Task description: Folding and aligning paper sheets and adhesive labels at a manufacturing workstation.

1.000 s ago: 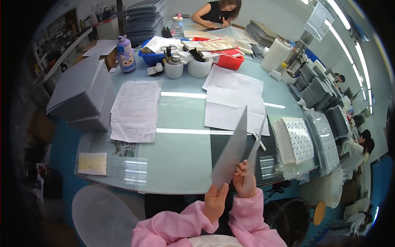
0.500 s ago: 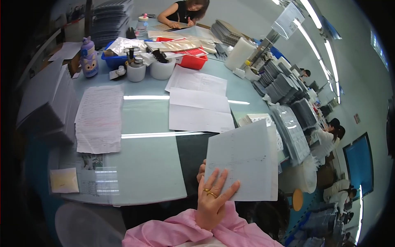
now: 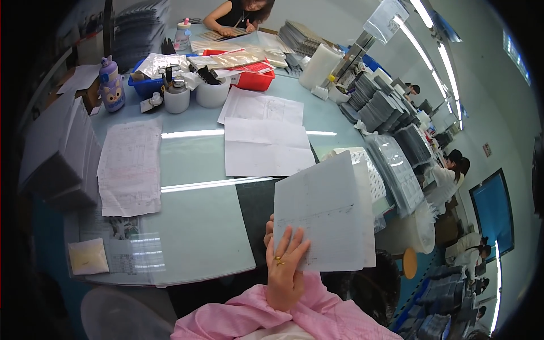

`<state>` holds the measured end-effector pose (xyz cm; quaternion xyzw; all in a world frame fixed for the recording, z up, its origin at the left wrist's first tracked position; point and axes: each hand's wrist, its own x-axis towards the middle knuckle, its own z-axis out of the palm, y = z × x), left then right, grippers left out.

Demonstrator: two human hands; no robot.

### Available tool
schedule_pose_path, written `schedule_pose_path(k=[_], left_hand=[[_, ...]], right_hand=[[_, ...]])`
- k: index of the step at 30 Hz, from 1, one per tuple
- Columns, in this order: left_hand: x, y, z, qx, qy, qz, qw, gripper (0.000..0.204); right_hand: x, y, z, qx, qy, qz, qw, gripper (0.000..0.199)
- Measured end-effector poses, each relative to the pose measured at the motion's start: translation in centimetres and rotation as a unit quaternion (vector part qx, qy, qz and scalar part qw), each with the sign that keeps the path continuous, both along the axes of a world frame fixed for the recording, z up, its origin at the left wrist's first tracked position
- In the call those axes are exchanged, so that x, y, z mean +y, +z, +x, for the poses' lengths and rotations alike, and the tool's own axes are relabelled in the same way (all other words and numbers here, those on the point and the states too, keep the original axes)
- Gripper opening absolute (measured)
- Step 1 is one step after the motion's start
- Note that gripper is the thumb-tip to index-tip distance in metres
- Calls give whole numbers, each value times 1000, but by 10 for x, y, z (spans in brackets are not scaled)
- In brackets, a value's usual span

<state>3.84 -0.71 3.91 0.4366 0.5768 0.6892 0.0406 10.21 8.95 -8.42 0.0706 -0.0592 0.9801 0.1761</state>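
White paper sheets, faintly lined and marked, are held upright and slightly tilted above the near right edge of the desk. My left hand, with a gold-coloured ring, lies against the front of the sheets near their lower left corner, its fingers stretched out. Behind the sheets is my right hand; only a few of its fingers show, curled round the left edge, and the rest is hidden. A second sheet's edge shows along the right side. Beyond them an unfolded creased paper overlaps another printed sheet.
A long printed sheet and a small yellowish packet lie at left, beside a tall paper stack. A purple bottle, a blue bin and a red bin stand behind. Clear plastic trays sit right; a person works opposite.
The whole view has shifted slightly, so the desk things appear further left. My left hand has slid a little left over the sheets, its fingers closer together. The right hand keeps its hold.
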Motion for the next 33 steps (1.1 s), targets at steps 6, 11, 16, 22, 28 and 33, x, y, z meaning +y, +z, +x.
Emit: schedule_pose_path(k=[6, 11, 16, 22, 28, 33], left_hand=[[-2, -1, 1, 11, 0, -7, 1000, 55], [-2, -12, 4, -2, -5, -13, 1000, 55], [2, -19, 9, -72, -56, 24, 996, 61], [1, -22, 11, -104, -62, 39, 992, 67], [0, -20, 8, -64, -28, 23, 997, 69], [0, -18, 5, -48, -23, 33, 998, 68]], right_hand=[[22, 22, -22, 14, 38, -26, 999, 51], [32, 33, -18, 12, 73, -65, 995, 54], [34, 42, -21, 12, 111, -101, 989, 57], [29, 23, -22, 68, 121, -146, 980, 70], [43, 20, 17, 23, 137, -155, 978, 60], [46, -10, 16, -66, 75, -128, 987, 55]])
